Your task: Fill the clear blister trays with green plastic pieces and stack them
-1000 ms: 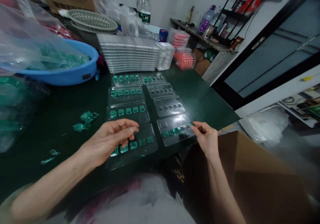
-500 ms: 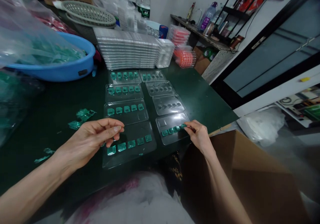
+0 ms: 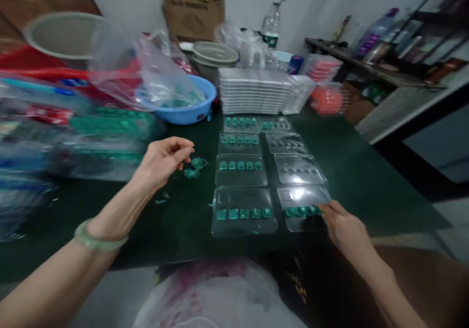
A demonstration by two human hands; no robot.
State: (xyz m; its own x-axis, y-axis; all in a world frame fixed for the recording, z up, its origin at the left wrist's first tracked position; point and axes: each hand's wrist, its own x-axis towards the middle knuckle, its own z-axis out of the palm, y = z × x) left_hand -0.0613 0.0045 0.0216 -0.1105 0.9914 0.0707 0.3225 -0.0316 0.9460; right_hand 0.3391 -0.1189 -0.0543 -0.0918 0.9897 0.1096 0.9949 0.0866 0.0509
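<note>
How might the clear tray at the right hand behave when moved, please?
The clear tray looks thin-walled, so it is probably light and may flex. Its broad, flat shape suggests sliding rather than tipping if pushed, though tilting might spill its green pieces.

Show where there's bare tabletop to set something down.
Free: beyond the right hand, between the right tray column and the right edge of the table; from the bracelet across to the front left tray. Crowded: the back, with blue basin and tray stack, and the far left, under plastic packs.
</note>
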